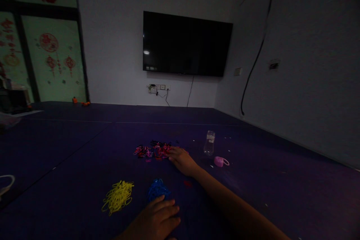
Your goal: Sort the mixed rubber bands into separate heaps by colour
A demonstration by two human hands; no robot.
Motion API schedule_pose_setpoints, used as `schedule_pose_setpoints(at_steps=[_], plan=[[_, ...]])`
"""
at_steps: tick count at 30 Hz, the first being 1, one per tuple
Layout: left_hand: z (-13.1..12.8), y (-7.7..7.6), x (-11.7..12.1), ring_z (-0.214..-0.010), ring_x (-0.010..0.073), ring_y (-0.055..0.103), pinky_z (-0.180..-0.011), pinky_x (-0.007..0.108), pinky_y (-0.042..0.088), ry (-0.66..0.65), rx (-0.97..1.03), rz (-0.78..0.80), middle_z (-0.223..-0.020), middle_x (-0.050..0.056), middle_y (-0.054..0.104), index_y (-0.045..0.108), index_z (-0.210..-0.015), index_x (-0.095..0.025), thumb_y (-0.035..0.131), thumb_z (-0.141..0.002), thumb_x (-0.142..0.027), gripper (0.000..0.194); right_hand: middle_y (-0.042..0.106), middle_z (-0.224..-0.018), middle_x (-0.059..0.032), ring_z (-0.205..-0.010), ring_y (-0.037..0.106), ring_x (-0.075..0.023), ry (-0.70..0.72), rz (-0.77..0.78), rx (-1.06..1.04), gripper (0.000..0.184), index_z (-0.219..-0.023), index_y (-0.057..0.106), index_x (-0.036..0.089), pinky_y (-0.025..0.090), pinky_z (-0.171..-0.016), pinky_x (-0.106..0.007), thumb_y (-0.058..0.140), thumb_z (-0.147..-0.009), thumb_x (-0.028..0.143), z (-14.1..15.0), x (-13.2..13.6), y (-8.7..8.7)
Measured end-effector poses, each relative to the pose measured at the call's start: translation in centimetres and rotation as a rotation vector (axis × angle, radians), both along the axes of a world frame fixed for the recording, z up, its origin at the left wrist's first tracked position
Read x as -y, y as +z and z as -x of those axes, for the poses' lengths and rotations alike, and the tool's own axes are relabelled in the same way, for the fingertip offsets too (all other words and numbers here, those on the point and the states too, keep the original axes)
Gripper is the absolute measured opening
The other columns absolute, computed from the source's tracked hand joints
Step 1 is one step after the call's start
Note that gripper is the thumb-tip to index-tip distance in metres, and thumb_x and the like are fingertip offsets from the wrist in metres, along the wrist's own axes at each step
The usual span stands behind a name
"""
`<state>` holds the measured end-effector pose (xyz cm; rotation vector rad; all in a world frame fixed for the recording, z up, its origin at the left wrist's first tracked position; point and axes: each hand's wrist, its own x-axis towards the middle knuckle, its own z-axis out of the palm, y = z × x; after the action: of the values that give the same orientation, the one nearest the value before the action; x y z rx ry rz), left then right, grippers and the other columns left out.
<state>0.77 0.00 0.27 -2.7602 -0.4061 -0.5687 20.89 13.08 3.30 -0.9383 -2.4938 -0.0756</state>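
- My left hand [161, 218] lies palm down, fingers a little spread, gripping nothing I can see, fingertips at the near edge of the blue pile [158, 188]
- The yellow loops [118, 197] sit in a loose heap left of the blue
- The pink cap [218, 161], with its ring, lies to the right of my right hand [181, 160]
- That hand reaches out, fingertips on the right side of the red, pink and black loops [153, 150] (too dim to tell whether I've pinched any)
- The clear bottle [209, 144] stands just beyond the cap
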Motion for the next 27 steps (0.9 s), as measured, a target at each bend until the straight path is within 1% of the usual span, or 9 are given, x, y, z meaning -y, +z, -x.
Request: schedule_pose_setpoints(at_steps=[7, 11, 17, 21, 27], plan=[[0.16, -0.34, -0.02, -0.114, 0.0188, 0.051, -0.098, 0.033, 0.041, -0.006, 0.024, 0.017, -0.122, 0.004, 0.058, 0.055, -0.118, -0.019, 0.044, -0.091, -0.044, 0.038, 0.056, -0.125, -0.0051, -0.123, 0.041, -0.0216, -0.027, 0.021, 0.006, 0.034, -0.117, 0.059, 0.024, 0.031, -0.104, -0.042, 0.036, -0.092, 0.027, 0.05, 0.4, 0.35], [0.19, -0.39, 0.0, -0.115, 0.0187, 0.051, -0.099, 0.033, 0.04, -0.011, 0.024, 0.014, -0.122, 0.005, 0.058, 0.055, -0.119, -0.018, 0.045, -0.091, -0.044, 0.039, 0.056, -0.124, -0.0046, -0.123, 0.041, -0.0226, -0.034, 0.036, 0.022, 0.034, -0.117, 0.059, 0.024, 0.032, -0.102, -0.042, 0.035, -0.092, 0.028, 0.11, 0.53, 0.51], [0.09, -0.35, 0.1, -0.113, 0.0189, 0.052, -0.098, 0.034, 0.041, -0.006, 0.034, 0.019, -0.122, 0.005, 0.058, 0.056, -0.117, -0.019, 0.044, -0.091, -0.043, 0.037, 0.057, -0.124, -0.0067, -0.122, 0.042, -0.0227, -0.062, 0.042, 0.027, 0.036, -0.116, 0.06, 0.021, 0.032, -0.102, -0.043, 0.033, -0.093, 0.029, 0.04, 0.05, 0.0], [0.07, -0.12, 0.19, -0.113, 0.0196, 0.053, -0.096, 0.035, 0.042, 0.005, 0.019, 0.04, -0.122, 0.005, 0.058, 0.056, -0.117, -0.019, 0.043, -0.092, -0.044, 0.038, 0.057, -0.123, -0.0085, -0.122, 0.043, -0.0221, -0.043, 0.028, 0.015, 0.037, -0.116, 0.059, 0.018, 0.032, -0.102, -0.041, 0.032, -0.093, 0.028, -0.07, -0.27, -0.37], [0.13, -0.02, 0.16, -0.113, 0.0198, 0.052, -0.097, 0.035, 0.043, -0.002, 0.014, 0.054, -0.123, 0.005, 0.058, 0.055, -0.118, -0.018, 0.045, -0.091, -0.043, 0.037, 0.058, -0.121, -0.0096, -0.118, 0.046, -0.0223, -0.038, 0.006, -0.007, 0.033, -0.111, 0.061, 0.017, 0.036, -0.099, -0.04, 0.035, -0.092, 0.027, -0.11, -0.3, -0.31]])
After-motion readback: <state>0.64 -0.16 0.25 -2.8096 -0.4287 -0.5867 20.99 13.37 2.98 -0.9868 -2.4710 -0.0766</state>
